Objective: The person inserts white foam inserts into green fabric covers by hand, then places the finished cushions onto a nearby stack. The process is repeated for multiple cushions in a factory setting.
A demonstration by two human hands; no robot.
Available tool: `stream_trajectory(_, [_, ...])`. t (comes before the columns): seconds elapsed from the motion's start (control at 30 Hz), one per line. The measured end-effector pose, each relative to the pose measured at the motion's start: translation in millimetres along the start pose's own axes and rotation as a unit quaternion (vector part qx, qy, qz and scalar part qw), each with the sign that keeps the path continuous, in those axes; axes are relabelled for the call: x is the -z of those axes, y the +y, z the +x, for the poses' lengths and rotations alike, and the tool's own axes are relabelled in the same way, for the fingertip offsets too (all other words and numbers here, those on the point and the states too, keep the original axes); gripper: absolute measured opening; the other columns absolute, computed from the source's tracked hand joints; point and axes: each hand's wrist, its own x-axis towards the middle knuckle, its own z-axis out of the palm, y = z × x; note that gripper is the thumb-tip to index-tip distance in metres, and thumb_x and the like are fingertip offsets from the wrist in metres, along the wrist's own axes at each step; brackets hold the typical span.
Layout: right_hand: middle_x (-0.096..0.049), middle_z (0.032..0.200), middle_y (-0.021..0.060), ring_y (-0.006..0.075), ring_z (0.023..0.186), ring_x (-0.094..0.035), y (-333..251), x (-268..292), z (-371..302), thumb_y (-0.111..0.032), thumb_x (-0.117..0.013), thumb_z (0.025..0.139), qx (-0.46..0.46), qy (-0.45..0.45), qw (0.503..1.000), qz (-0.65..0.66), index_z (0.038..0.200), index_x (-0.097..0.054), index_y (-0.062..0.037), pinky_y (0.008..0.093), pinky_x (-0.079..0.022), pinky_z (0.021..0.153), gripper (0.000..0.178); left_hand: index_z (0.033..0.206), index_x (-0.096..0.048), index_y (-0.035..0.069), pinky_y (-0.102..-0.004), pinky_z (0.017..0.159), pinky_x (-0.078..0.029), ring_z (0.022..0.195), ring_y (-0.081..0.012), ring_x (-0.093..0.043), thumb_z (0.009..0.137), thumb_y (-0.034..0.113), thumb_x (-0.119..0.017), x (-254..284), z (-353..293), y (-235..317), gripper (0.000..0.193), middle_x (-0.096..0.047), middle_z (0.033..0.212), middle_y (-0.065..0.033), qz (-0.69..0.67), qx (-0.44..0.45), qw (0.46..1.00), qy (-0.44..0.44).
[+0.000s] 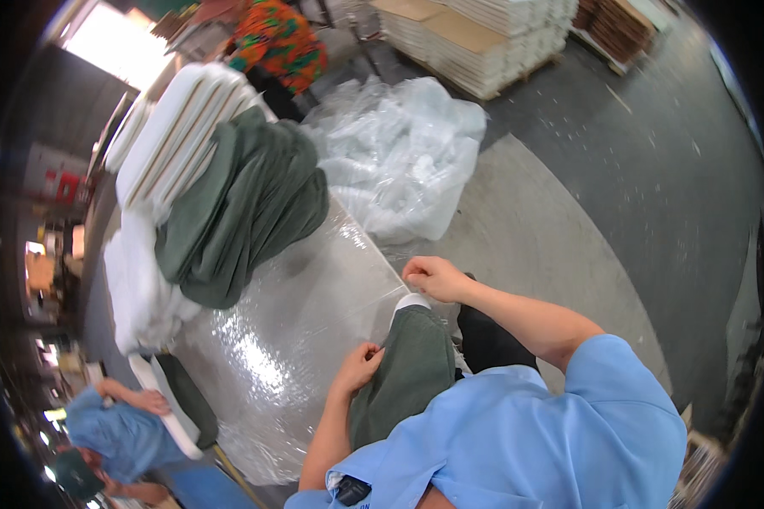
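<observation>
A dark green fabric cover (412, 360) lies against my front at the table's near edge. A white, rounded end of a padded piece (412, 301) sticks out of its far end. My left hand (361, 367) is closed on the cover's left side, fingers bent against the cloth. Just beyond the white end is my right hand (434, 279), its fingers curled together; whatever they hold, if anything, cannot be made out. Plastic film covers the table (314, 293) in front of me.
Green fabric covers (246, 204) are heaped beside stacked white panels (178, 127) at the table's far left. Clear plastic wrap (407, 153) bulges beyond the edge. A co-worker (123, 428) at left holds a white and green padded piece (174, 407). Another person (280, 47) stands behind, near palletized stacks (484, 42).
</observation>
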Motion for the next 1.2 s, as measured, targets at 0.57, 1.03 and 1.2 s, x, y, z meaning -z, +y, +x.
stream_trajectory(0.57, [-0.050, 0.150, 0.0195, 0.0291, 0.135, -0.051, 43, -58, -100, -0.043, -0.083, 0.093, -0.112, -0.045, 0.919, 0.374, 0.164, -0.026, -0.0126, 0.0452, -0.044, 0.110, 0.096, 0.125, -0.072, 0.000, -0.0290, 0.083, -0.060, 0.096, -0.0136, -0.072, 0.106, 0.021, -0.065, -27, -21, 20, 0.028, -0.076, 0.112, -0.0067, -0.239, -0.070, 0.969, 0.004])
stream_trajectory(1.03, [-0.049, 0.146, 0.0228, 0.0285, 0.131, -0.053, 35, -25, -87, -0.043, -0.087, 0.089, -0.137, 0.073, 0.883, 0.442, 0.169, -0.014, -0.0113, 0.0424, -0.043, 0.110, 0.113, 0.127, -0.071, 0.001, -0.0293, 0.081, -0.060, 0.095, -0.0141, -0.073, 0.105, 0.018, -0.065, -74, 10, 65, 0.028, -0.077, 0.111, -0.0074, -0.254, -0.130, 0.955, 0.076])
stream_trajectory(1.2, [-0.053, 0.145, 0.0131, 0.0248, 0.127, -0.056, 53, -11, -68, -0.034, -0.088, 0.090, -0.172, 0.011, 0.854, 0.491, 0.165, -0.027, -0.0097, 0.0384, -0.048, 0.100, 0.100, 0.129, -0.070, 0.001, -0.0275, 0.078, -0.059, 0.091, -0.0131, -0.072, 0.107, 0.020, -0.062, -87, 18, 76, 0.029, -0.077, 0.107, -0.0069, -0.239, -0.116, 0.957, 0.116])
